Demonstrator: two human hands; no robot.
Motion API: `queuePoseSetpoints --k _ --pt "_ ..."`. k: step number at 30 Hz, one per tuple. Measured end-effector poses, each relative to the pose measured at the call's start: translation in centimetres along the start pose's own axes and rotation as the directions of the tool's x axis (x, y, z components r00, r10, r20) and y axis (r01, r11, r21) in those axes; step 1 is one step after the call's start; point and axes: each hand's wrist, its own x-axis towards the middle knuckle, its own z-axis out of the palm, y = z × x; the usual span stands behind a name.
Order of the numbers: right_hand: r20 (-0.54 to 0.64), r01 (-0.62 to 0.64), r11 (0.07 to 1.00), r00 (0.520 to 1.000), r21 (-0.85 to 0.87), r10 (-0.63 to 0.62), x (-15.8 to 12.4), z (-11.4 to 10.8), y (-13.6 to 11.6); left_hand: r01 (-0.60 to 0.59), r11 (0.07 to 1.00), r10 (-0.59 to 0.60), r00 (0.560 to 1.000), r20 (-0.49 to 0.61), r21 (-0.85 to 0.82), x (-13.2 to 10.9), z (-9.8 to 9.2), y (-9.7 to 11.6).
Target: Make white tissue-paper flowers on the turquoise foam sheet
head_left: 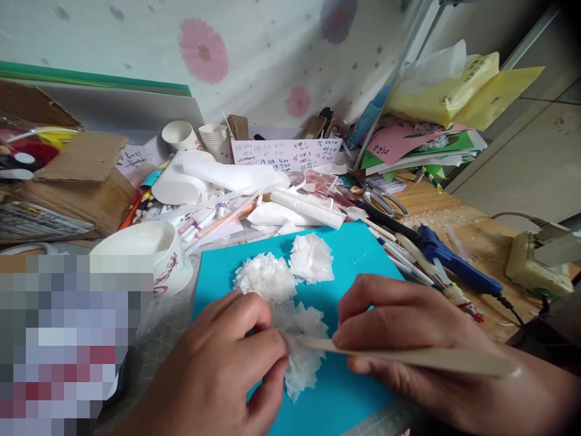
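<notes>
This looks like a craft corner in someone's home: the wooden bench (454, 221) is buried under a blue glue gun (454, 260), scissors (385, 203), stacked paper cups (215, 140), pens and a heap of coloured paper (417, 148). A flower-print cloth (204, 51) hangs behind it, a cardboard box (77, 175) sits at the side, and white tissue flowers (267, 278) lie on a turquoise sheet (363, 254) over a gridded cutting mat (167, 339).

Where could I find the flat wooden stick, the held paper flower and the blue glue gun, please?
flat wooden stick (431, 358): head view, middle of its shaft.
held paper flower (302, 369): head view, its lower petals.
blue glue gun (458, 264): head view, its barrel.
</notes>
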Motion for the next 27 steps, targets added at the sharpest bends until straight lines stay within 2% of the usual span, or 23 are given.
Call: queuePoseSetpoints --k 2,5,7,9,12,14,16,18,20,24,27 --pt "0.018 -0.013 0.999 1.000 0.041 0.013 0.0 0.0 0.2 -0.044 0.999 0.044 0.999 -0.026 -0.004 0.1 -0.1 -0.2" --pt "-0.132 -0.048 0.993 0.989 0.109 0.063 -0.5 -0.6 1.0 -0.057 0.998 0.056 0.996 -0.070 -0.012 0.3 -0.3 -0.5" --pt "-0.291 -0.065 0.981 0.949 0.182 0.117 -0.9 -1.1 1.9 0.012 1.000 -0.014 0.992 -0.122 -0.017 0.5 -0.5 -0.5" --pt "-0.435 -0.042 0.960 0.886 0.275 0.164 -1.1 -1.5 2.9 0.092 0.995 -0.100 0.979 -0.180 -0.050 0.6 -0.7 -0.5" --pt "-0.525 -0.057 0.938 0.817 0.341 0.241 -0.7 -1.7 4.2 0.203 0.969 -0.229 0.951 -0.208 -0.139 0.7 -0.7 -0.4" --pt "-0.473 -0.207 0.950 0.829 0.235 0.298 0.0 -1.6 4.8 0.268 0.943 -0.307 0.930 -0.204 -0.195 0.7 -0.6 -0.5" --pt "-0.355 -0.351 0.936 0.874 0.009 0.331 1.1 -1.3 5.3 0.310 0.923 -0.356 0.913 -0.198 -0.230 0.7 -0.5 -0.6" --pt "-0.234 -0.418 0.881 0.900 -0.222 0.368 2.2 -0.9 5.7 0.326 0.914 -0.374 0.907 -0.193 -0.241 0.7 -0.5 -0.7" --pt "-0.178 -0.449 0.816 0.893 -0.364 0.413 3.1 -0.6 5.8 0.317 0.921 -0.362 0.912 -0.193 -0.226 0.8 -0.6 -1.0" --pt "-0.154 -0.526 0.725 0.842 -0.445 0.517 3.8 -0.1 5.8 0.210 0.962 -0.241 0.954 -0.180 -0.174 0.8 -0.7 -1.6" --pt "-0.175 -0.555 0.728 0.827 -0.404 0.534 3.7 -0.4 5.6 0.190 0.966 -0.222 0.956 -0.191 -0.174 0.8 -0.8 -1.7"
